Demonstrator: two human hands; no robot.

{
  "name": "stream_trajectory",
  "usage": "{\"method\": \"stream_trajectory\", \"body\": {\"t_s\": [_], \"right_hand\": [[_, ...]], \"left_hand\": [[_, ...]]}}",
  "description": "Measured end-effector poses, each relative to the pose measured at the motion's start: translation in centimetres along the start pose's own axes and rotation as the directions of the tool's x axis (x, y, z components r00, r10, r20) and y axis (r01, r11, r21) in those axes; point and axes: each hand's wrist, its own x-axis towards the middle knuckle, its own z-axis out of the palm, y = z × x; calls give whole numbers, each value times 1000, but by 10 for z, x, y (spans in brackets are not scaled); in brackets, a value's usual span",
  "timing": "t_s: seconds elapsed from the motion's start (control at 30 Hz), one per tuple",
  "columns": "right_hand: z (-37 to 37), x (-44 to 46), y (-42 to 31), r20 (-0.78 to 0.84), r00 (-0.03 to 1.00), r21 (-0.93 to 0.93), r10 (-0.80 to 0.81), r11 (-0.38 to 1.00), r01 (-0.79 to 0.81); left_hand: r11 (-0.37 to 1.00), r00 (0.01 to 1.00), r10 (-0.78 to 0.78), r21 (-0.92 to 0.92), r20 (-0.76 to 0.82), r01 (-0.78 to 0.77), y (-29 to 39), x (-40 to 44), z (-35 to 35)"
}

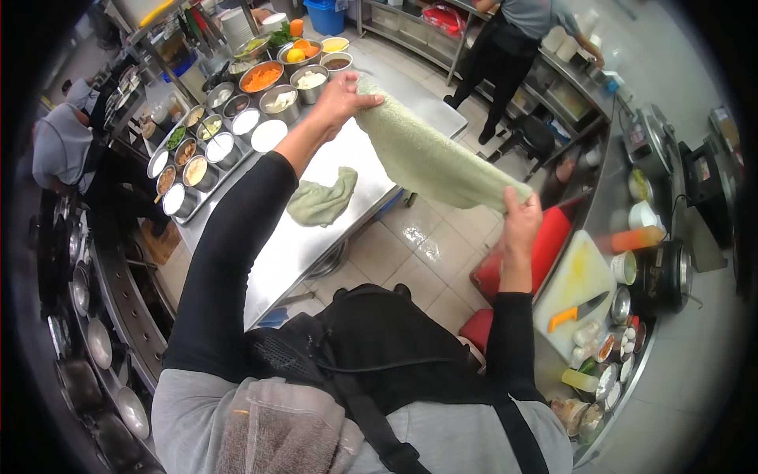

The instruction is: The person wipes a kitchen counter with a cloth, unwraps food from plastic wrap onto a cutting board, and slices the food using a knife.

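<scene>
Pale tiled floor [380, 257] below, 2 hands [341, 103] [521, 220] grip 1 fuzzy, light green cloth [434, 158], stretched out between them

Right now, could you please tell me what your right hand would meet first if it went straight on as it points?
Beyond the raised green cloth it holds, the right hand seems lined up with the black stool-like object, though that may sit lower; depth is unclear.
</scene>
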Motion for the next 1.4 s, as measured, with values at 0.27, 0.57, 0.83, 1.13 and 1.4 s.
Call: {"method": "stream_trajectory", "body": {"t_s": [0.27, 0.57, 0.83, 1.13, 1.4], "right_hand": [[-7, 18, -76, 129, 991, -354, 39, 935, 9], [-10, 41, -77, 67, 776, -577, -628, 610, 543], [61, 20, -102, 246, 969, 201, 23, 977, -74], [97, -13, -95, 517, 843, -570, -150, 675, 469], [145, 11, -26, 733, 629, -406, 260, 909, 97]], "left_hand": [[819, 900, 297, 399, 319, -412, 87, -8, -2], [366, 792, 565, 789, 233, -494, 116, -4, -3], [984, 946, -8, 172, 323, -50, 94, -60, 53], [999, 839, -30, 0, 543, 36, 14, -110, 48], [971, 950, -8, 229, 313, -67, -28, -100, -44]]}}
